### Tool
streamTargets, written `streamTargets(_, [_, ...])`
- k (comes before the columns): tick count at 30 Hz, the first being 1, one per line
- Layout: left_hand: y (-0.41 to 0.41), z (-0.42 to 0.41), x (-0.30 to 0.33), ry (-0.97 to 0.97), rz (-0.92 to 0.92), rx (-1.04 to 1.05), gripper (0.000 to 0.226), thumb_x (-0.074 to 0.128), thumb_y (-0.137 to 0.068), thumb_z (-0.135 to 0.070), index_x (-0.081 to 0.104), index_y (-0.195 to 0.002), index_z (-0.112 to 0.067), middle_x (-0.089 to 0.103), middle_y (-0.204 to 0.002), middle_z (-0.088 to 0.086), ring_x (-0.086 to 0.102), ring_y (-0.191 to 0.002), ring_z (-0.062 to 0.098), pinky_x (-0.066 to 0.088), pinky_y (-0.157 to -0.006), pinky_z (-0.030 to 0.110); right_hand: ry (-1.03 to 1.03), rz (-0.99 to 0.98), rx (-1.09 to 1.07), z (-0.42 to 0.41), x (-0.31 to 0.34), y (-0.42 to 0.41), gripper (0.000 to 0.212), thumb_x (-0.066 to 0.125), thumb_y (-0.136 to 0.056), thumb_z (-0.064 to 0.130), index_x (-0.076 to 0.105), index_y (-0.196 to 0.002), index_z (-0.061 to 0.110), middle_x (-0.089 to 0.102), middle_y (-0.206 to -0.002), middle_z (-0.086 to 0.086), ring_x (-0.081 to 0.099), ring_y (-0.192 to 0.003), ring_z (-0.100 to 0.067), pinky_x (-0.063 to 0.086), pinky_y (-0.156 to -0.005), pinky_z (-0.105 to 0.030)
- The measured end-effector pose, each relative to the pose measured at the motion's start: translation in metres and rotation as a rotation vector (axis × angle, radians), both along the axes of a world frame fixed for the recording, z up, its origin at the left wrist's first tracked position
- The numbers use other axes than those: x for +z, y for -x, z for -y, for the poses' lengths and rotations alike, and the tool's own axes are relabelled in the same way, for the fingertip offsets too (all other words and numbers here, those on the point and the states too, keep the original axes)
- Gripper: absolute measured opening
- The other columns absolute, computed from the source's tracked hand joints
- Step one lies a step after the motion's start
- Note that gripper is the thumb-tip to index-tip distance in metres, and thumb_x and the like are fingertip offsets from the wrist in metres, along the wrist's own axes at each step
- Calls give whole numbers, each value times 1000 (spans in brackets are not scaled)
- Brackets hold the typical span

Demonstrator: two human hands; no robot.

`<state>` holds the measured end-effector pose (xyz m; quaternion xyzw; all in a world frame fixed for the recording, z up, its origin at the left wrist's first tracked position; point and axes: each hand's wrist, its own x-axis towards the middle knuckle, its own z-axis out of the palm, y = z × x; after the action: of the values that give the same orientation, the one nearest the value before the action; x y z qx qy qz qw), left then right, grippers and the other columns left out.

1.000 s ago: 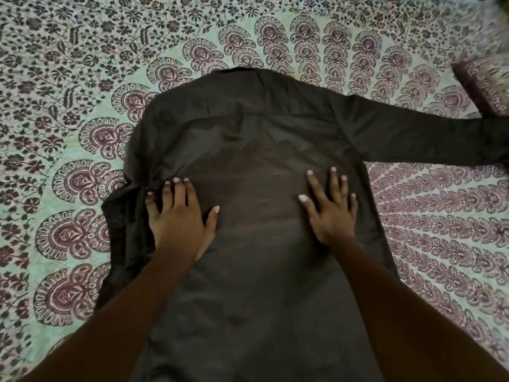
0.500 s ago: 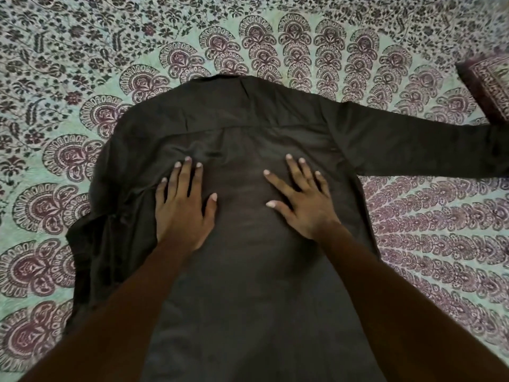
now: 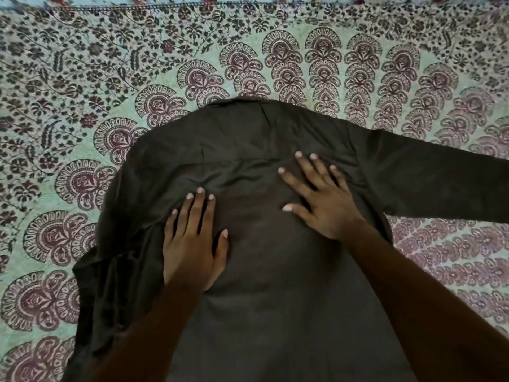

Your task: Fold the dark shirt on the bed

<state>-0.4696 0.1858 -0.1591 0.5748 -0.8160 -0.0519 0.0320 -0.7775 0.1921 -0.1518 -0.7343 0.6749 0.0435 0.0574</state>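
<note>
Dark shirt [image 3: 275, 271] lying back-up and flat on the bed [image 3: 82, 78], collar away, one sleeve extended rightward, left side bunched.

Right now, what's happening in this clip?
A person is flattening a dark long-sleeved shirt that lies back-up on a bed covered by a pale green printed bedspread. The left hand and the right hand both press palm-down, fingers spread, on the shirt's upper back. One sleeve stretches out flat to the right; the other side is bunched at the left edge. No fold has been made yet.
</note>
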Motion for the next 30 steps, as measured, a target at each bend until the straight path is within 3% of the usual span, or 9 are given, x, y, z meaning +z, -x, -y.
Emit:
streamTargets(3, [0, 1, -2, 19, 6, -4, 70, 43, -97, -47, 32, -159, -16, 22, -170, 5, 21, -157, 23, 22, -125, 47, -8, 37, -292, 27, 5, 20, 82, 16, -92, 81, 7, -162, 39, -2, -172, -3, 2, -158, -27, 16, -123, -57])
streamTargets(5, [0, 0, -3, 34, 1, -3, 70, 42, -97, -47, 32, -159, -16, 23, -170, 5, 23, -157, 23, 22, -124, 46, 14, 48, -331, 40, 11, 15, 87, 20, -92, 80, 6, -163, 31, -6, -171, -8, -5, -158, -30, 7, -123, -59])
streamTargets(10, [0, 1, -3, 39, -12, -5, 71, 45, -96, -46, 33, -159, -16, 23, -170, 4, 24, -156, 23, 23, -124, 47, -17, -21, 165, 39, 5, 9, 88, 18, -93, 81, 7, -163, 30, 0, -172, -2, 4, -159, -22, 21, -122, -54])
streamTargets(15, [-1, 1, -5, 35, -17, 1, 71, 44, -96, -47, 33, -159, -16, 22, -170, 3, 22, -157, 22, 24, -124, 47, 8, 40, -380, 68, 3, 34, 87, 17, -93, 80, 7, -163, 30, 1, -171, -10, 1, -158, -33, 11, -123, -61])
streamTargets(17, [-1, 1, -6, 32, -25, 3, 72, 45, -96, -47, 33, -159, -16, 22, -170, 3, 22, -157, 22, 24, -124, 47, 66, 73, -434, 73, 9, 14, 89, 20, -94, 78, 8, -163, 24, 1, -170, -16, -2, -157, -38, 9, -123, -64])
streamTargets(21, [-2, 2, -5, 22, -28, 0, 73, 50, -94, -46, 34, -159, -16, 23, -170, 3, 24, -156, 22, 23, -124, 46, 56, 104, 128, 44, 12, -56, 77, 28, -96, 75, 13, -162, 38, -3, -171, -11, -3, -158, -33, 18, -123, -58])
streamTargets(23, [-3, 1, -5, 14, -33, 8, 73, 51, -94, -46, 34, -159, -17, 23, -170, 3, 23, -157, 21, 23, -125, 46, 20, 80, 236, 28, 3, -76, 69, 28, -97, 75, 13, -159, 49, -3, -172, -4, -2, -158, -28, 17, -123, -57])
streamTargets(27, [-2, 1, -5, 12, -67, 0, 72, 48, -95, -48, 33, -159, -19, 22, -170, 2, 21, -157, 20, 21, -125, 45, 41, 101, -173, 40, -4, -72, 69, 25, -93, 80, 7, -156, 57, -6, -172, -1, -4, -158, -31, 13, -122, -61])
streamTargets(30, [-4, 0, -3, 15, -78, -3, 71, 45, -97, -50, 31, -160, -20, 21, -170, 1, 19, -157, 19, 20, -126, 45, 26, 188, -414, 52, 6, -79, 76, 25, -93, 80, 3, -158, 49, -13, -171, -8, -13, -155, -40, 3, -121, -65])
